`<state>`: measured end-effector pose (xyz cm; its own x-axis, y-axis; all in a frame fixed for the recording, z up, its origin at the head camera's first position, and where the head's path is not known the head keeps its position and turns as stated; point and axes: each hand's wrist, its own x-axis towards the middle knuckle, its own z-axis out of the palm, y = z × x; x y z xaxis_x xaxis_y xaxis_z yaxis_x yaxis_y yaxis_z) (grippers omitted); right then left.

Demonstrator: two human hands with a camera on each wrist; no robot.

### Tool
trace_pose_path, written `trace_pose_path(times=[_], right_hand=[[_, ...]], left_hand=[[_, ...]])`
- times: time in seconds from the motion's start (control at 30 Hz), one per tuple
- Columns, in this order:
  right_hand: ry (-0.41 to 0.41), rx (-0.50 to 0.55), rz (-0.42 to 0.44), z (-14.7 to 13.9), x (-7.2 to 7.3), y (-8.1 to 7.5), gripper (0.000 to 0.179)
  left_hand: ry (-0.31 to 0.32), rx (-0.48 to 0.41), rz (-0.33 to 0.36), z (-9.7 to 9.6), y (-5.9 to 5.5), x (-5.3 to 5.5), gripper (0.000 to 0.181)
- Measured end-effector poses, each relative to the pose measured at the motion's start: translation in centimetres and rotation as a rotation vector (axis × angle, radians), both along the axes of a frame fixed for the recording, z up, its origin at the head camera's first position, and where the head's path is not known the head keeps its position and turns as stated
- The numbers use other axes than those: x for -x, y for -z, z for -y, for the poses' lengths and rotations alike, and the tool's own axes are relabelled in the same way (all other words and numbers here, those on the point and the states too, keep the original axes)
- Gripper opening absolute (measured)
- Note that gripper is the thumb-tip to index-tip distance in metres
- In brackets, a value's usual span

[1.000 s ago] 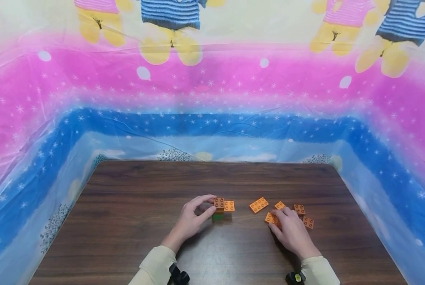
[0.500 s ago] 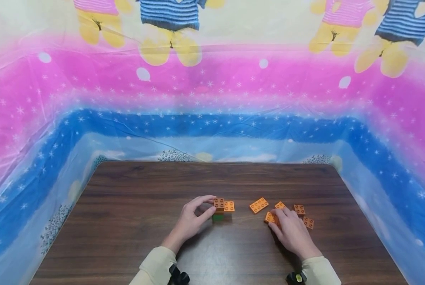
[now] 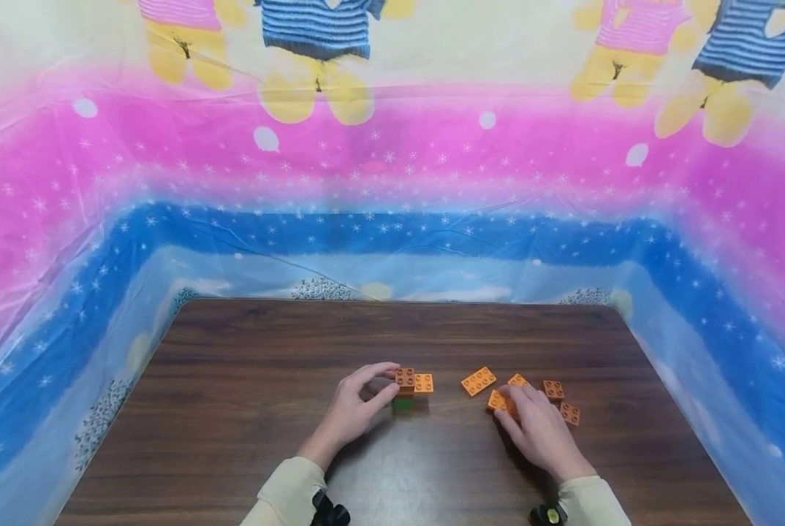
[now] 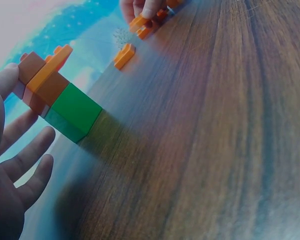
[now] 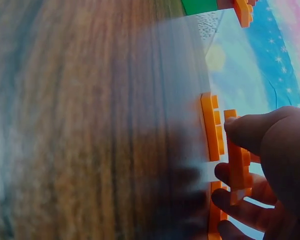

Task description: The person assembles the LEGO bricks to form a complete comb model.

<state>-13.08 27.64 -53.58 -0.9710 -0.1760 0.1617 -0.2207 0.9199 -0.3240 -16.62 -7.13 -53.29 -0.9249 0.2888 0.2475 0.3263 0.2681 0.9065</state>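
My left hand (image 3: 353, 400) pinches the top of a small stack of toy building bricks between thumb and fingers. A green brick (image 4: 74, 112) is at the base, standing on the table. Above it come a brown brick (image 4: 51, 89), an orange plate brick (image 3: 424, 383) jutting out to the right, and another brown brick (image 3: 404, 378) on top. My right hand (image 3: 540, 431) holds an orange plate brick (image 5: 237, 167) between thumb and fingers, tilted and just off the table. The hand hides part of that brick in the head view.
Between the hands lies a loose orange plate brick (image 3: 478, 381). Behind the right hand is another orange brick (image 3: 517, 379), partly hidden. Two square brownish-orange bricks, one farther back (image 3: 553, 389) and one nearer (image 3: 569, 413), lie to its right. A patterned cloth (image 3: 379, 234) surrounds the wooden table (image 3: 248, 343).
The orange plate brick in my right hand has shifted very slightly to the left. My left hand and the stack look unchanged.
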Motion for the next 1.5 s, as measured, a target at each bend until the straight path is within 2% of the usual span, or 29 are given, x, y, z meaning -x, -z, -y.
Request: trace_pose_path(times=[0.57, 1.13, 1.5], right_hand=[[-0.012, 0.127, -0.027, 0.9, 0.0, -0.9, 0.041], [-0.075, 0.167, -0.111, 1.8, 0.6, -1.1, 0.043], [-0.105, 0.186, -0.105, 3.3, 1.0, -2.0, 0.041]], left_hand=[[0.004, -0.046, 0.008, 0.0, 0.0, 0.2, 0.033], [0.013, -0.044, -0.002, -0.1, 0.1, 0.3, 0.034], [0.012, -0.045, -0.005, 0.0, 0.2, 0.2, 0.034]])
